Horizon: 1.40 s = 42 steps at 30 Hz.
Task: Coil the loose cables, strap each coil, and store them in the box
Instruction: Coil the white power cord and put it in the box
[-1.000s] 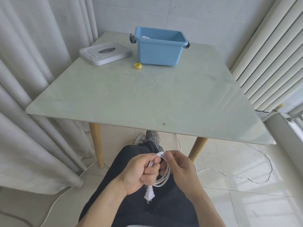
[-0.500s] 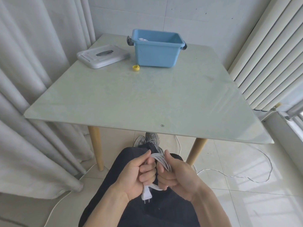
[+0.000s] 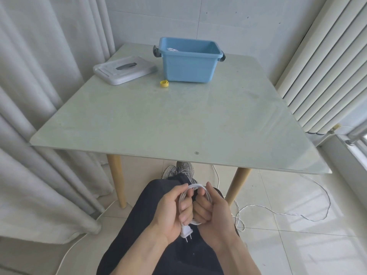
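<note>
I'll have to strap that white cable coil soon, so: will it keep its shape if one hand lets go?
Probably not. The white cable is thin and bends into tight loops between the left hand and right hand, so it looks floppy and apt to spring open. Its plug dangles below, and a long tail trails on the floor, likely tugging it.

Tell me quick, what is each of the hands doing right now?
Left hand: closed, gripping the white cable coil above its plug.
Right hand: closed, gripping the same coil.
</note>
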Motion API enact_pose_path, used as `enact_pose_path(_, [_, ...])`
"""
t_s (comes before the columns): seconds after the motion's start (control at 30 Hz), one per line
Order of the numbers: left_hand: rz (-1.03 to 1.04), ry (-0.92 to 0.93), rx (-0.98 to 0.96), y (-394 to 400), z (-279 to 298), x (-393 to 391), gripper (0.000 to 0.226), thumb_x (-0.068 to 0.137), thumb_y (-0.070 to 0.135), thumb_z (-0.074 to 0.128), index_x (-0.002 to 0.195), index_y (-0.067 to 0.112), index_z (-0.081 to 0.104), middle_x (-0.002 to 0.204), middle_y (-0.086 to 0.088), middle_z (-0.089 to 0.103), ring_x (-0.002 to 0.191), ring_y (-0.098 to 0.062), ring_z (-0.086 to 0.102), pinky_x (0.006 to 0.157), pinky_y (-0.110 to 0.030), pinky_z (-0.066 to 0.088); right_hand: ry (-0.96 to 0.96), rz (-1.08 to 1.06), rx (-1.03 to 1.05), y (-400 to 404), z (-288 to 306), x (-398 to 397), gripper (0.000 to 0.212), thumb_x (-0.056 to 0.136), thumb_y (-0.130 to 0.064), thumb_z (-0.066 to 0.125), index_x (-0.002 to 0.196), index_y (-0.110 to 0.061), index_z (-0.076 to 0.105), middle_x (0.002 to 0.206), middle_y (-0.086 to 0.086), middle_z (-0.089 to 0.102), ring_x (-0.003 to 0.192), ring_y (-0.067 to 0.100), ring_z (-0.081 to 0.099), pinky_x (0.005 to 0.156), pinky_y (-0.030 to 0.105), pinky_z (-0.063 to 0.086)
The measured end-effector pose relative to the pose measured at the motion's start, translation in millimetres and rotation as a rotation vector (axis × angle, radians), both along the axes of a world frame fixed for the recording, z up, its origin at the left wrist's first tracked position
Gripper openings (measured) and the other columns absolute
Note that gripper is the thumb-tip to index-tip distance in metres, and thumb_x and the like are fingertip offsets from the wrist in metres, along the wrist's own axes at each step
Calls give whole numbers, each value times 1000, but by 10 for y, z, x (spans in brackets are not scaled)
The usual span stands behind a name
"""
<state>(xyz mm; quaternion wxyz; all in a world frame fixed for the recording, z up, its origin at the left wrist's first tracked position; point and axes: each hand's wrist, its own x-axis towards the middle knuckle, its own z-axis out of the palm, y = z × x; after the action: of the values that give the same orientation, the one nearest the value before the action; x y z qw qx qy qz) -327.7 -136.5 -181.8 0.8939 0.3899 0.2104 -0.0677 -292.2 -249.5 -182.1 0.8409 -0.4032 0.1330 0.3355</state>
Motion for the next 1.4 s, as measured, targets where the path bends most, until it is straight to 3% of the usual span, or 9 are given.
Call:
enact_pose_path(0.23, [52, 29, -47, 44, -54, -50, 38, 91, 28, 42, 60, 20, 20, 41, 3, 17, 33, -13, 14, 42, -28, 9, -398, 65, -527, 75, 3, -29, 55, 100, -48, 46, 57, -15, 38, 53, -1, 24, 49, 15, 23, 45, 22, 22])
enact_pose_path(0.4, [-122, -20, -119, 57, -13, -29, 40, 96, 33, 43, 61, 16, 34, 46, 2, 21, 36, -14, 22, 40, -27, 25, -354, 64, -469, 98, -59, 15, 86, 90, -68, 52, 80, 18, 54, 71, 21, 42, 61, 33, 37, 48, 30, 31])
enact_pose_path(0.53, [-219, -71, -272, 111, 12, -21, 35, 98, 27, 39, 76, 7, 57, 45, 5, 24, 33, -10, 22, 38, -24, 25, -293, 104, -398, 58, -39, 45, 64, 97, -58, 50, 73, 0, 61, 74, 23, 48, 57, 25, 44, 48, 28, 31])
enact_pose_path(0.67, [-171, -32, -250, 137, 35, 3, 33, 90, 28, 41, 60, 16, 49, 49, 8, 11, 42, -11, 6, 42, -25, 10, -402, 133, -392, 42, 5, 63, 70, 90, -64, 51, 76, 4, 53, 80, 23, 39, 66, 32, 23, 53, 35, 18])
enact_pose_path(0.8, [8, 0, -181, 177, 41, 19, 31, 85, 28, 43, 57, 22, 33, 43, 9, 13, 43, -12, 2, 42, -24, 6, -551, 254, -446, -67, 2, 136, 53, 100, -50, 47, 83, -5, 70, 72, 17, 55, 68, 25, 53, 63, 31, 46])
enact_pose_path(0.9, [127, 37, -185, 235, -1, 19, 35, 88, 26, 41, 56, 24, 27, 43, 9, 13, 45, -13, 0, 41, -26, 6, -737, 368, -623, -200, 16, 194, 42, 105, -34, 47, 91, -1, 69, 59, -1, 58, 56, 14, 49, 59, 22, 42])
enact_pose_path(1.03, [227, 38, -193, 310, -68, 7, 33, 84, 24, 43, 57, 25, 24, 43, 8, 14, 45, -13, 0, 40, -26, 7, -842, 410, -846, -394, -1, 332, 18, 90, -31, 69, 76, -19, 69, 63, 2, 63, 58, 11, 51, 58, 22, 40])
enact_pose_path(1.13, [285, 15, -215, 408, -71, 43, 36, 89, 24, 42, 55, 24, 30, 42, 9, 16, 44, -13, 0, 39, -25, 8, -786, 430, -929, -612, -74, 446, 20, 76, -38, 66, 69, -20, 65, 59, -6, 54, 58, 10, 44, 59, 26, 34])
enact_pose_path(1.4, [444, -101, -246, 509, -152, 143, 38, 103, 28, 35, 68, 18, 45, 45, 9, 20, 37, -8, 11, 37, -23, 14, -705, 447, -1350, -803, -355, 458, 44, 96, -52, 52, 70, -17, 54, 60, -9, 49, 55, 9, 45, 49, 17, 31])
